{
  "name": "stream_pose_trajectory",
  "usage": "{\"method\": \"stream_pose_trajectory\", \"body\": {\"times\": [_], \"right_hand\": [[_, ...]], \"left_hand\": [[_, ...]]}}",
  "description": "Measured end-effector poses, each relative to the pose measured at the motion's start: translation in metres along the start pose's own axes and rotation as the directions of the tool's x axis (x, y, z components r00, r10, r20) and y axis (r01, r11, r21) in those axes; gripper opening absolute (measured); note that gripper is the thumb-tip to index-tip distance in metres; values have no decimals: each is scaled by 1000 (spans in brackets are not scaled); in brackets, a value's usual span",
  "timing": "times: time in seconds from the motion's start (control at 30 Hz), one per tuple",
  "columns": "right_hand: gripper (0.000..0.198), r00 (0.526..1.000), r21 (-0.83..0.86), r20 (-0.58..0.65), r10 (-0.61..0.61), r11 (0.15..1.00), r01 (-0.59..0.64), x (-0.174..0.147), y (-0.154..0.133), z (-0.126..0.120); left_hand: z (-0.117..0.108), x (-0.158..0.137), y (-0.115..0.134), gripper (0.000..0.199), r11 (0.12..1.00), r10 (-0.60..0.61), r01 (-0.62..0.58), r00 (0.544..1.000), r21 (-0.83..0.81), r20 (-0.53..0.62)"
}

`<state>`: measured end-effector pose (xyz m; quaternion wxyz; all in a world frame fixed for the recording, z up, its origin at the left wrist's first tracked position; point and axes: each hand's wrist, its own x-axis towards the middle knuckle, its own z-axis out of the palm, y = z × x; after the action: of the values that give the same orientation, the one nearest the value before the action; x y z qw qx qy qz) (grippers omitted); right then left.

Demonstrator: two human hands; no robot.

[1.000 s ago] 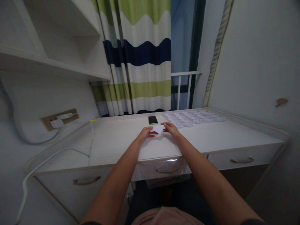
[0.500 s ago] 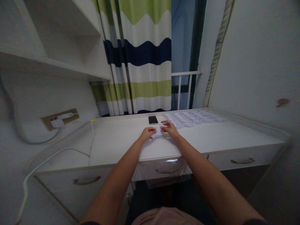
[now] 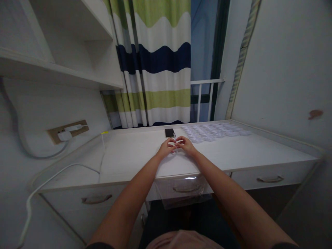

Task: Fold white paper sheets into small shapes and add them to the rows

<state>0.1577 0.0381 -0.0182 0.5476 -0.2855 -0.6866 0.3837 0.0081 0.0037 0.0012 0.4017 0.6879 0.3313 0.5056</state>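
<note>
Over the middle of the white desk (image 3: pixel 129 152), my left hand (image 3: pixel 166 148) and my right hand (image 3: pixel 185 145) meet at the fingertips. Between them they pinch a small white folded piece (image 3: pixel 174 137), which stands up narrow and nearly edge-on; whether it is paper or cloth I cannot tell. Fingers cover most of its lower part. Just beyond my hands a dark phone (image 3: pixel 169 132) lies flat. To the right of it, several similar white pieces (image 3: pixel 215 132) are spread in close rows.
At the left, a white cable (image 3: pixel 70 166) crosses the desk, and chargers (image 3: pixel 64 136) sit in a wall socket. A shelf (image 3: pixel 77 77) juts out at upper left. Clear plastic (image 3: pixel 181 197) hangs at the middle drawer. A striped curtain (image 3: pixel 166 79) hangs behind the desk.
My hands have drawn together. The white piece, broad and tilted before, now appears narrow and upright between my fingertips. The phone and the rows of pieces lie as before.
</note>
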Motion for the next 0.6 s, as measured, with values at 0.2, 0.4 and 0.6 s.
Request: {"method": "stream_pose_trajectory", "body": {"times": [0.2, 0.4, 0.6], "right_hand": [[29, 999, 97, 22, 44, 994, -46, -1, -3, 0], [32, 996, 125, -14, 86, 989, -83, -2, -10, 2], [34, 995, 155, 2, 100, 983, -99, 0, -9, 2]], "left_hand": [[-3, 2, -2, 30, 998, -39, 38, 999, -56, -2], [-3, 0, 0, 33, 988, -73, 71, 997, -135, -10], [-3, 0, 2, 34, 973, -120, 116, 993, -199, -6]]}}
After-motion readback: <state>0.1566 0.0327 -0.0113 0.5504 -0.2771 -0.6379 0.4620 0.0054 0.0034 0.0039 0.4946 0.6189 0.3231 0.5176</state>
